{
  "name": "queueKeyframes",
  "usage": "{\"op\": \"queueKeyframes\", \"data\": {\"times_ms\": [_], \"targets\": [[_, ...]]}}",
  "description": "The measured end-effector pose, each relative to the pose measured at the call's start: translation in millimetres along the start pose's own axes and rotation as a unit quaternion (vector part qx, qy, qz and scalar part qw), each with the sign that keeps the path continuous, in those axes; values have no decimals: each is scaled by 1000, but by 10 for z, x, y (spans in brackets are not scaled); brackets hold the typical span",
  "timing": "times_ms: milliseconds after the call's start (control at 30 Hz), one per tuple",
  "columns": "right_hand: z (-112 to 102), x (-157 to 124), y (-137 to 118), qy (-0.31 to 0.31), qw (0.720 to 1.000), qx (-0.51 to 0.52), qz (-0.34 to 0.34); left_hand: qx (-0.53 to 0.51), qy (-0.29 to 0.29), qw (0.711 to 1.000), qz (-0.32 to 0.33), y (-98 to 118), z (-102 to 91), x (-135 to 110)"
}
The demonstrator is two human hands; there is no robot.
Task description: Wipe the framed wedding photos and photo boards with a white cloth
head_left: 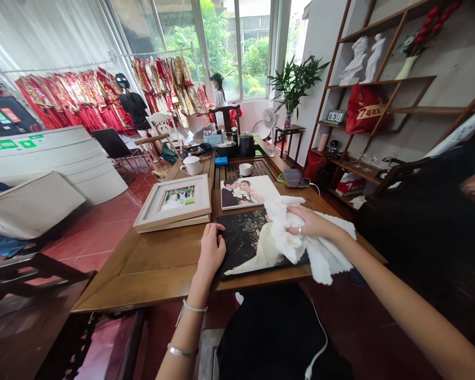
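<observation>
A large dark photo print (pixel 245 240) of a figure in a white dress lies flat on the wooden table (pixel 158 269) in front of me. My left hand (pixel 211 250) rests on its left edge, fingers curled down and pressed against it. My right hand (pixel 311 221), a ring on one finger, is closed on a white cloth (pixel 301 240) that is bunched on the right part of the print and trails off the table edge.
A second wedding photo (pixel 247 191) lies just beyond the print. Stacked light frames (pixel 176 201) sit at the left. Cups (pixel 191 165), a kettle (pixel 246 143) and a phone (pixel 295 178) stand farther back. A person (pixel 219 92) stands by the window; red garments (pixel 75 97) hang left; shelves (pixel 380 111) rise right.
</observation>
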State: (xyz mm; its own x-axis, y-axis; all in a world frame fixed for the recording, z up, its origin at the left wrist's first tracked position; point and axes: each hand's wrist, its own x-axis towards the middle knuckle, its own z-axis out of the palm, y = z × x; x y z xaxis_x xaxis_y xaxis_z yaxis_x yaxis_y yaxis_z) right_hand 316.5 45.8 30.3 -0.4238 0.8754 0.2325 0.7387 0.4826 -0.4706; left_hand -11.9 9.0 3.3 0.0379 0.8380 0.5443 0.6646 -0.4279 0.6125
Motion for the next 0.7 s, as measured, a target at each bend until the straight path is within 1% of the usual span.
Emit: {"op": "queueKeyframes", "data": {"times_ms": [67,133,200,267,367,500,600,700], "targets": [[17,142,69,15,1000,-11,4,0,-3,1000,0,10,-3,-2],[46,236,77,34,999,-23,14,1,-4,1000,4,23,-6,-6],[75,253,48,48,998,-35,16,2,-4,1000,5,32,-7,-11],[93,192,3,54,998,-41,5,2,-4,1000,4,35,-5,-15],[92,-8,-74,48,998,-39,-23,-3,-9,1000,2,32,-1,-17],[73,-360,-199,28,998,-33,-52,3,-12,1000,5,24,0,-12],[68,-628,-283,10,998,-29,-57,5,-6,1000,5,24,0,-11],[73,-848,-313,-1,998,-25,-59,-3,-6,1000,-2,31,2,-19]]}}
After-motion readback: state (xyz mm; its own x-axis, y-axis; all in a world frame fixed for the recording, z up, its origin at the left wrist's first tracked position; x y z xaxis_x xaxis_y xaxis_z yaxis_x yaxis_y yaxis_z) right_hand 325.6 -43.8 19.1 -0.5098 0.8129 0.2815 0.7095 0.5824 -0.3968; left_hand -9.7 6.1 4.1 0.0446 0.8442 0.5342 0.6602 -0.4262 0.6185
